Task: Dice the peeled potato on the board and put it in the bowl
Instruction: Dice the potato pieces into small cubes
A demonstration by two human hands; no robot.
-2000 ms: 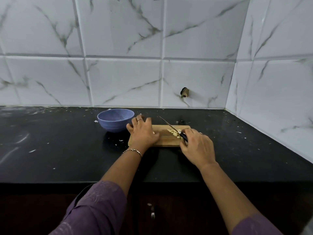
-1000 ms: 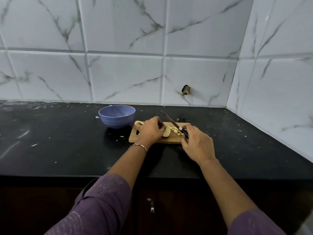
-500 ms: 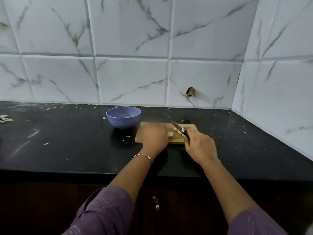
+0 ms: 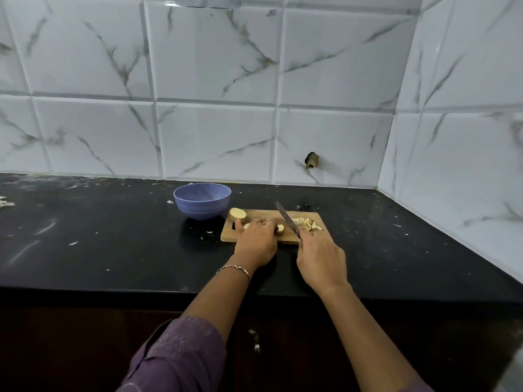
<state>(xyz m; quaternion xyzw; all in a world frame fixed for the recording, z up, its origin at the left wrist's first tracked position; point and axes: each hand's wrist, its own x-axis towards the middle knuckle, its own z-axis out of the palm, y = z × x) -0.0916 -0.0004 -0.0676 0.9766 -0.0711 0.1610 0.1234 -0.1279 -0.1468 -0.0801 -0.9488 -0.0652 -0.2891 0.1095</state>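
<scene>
A small wooden board lies on the black counter. My left hand rests over a potato slice at the board's middle, fingers curled down on it. Another potato piece sits at the board's far left corner. A heap of diced potato lies on the right side. My right hand grips a knife by its dark handle, blade slanting up and left above the board between the slice and the dice. The blue bowl stands just left of the board; its inside is not visible.
The black counter is flecked with pale scraps, and a small pale clump lies at its far left edge. White marble tiles form the back and right walls, meeting in a corner to the right. The counter's front edge runs below my wrists.
My left hand shifted along the board from its left end to the middle and now covers a slice. The knife stays in my right hand over the diced heap's left side.
</scene>
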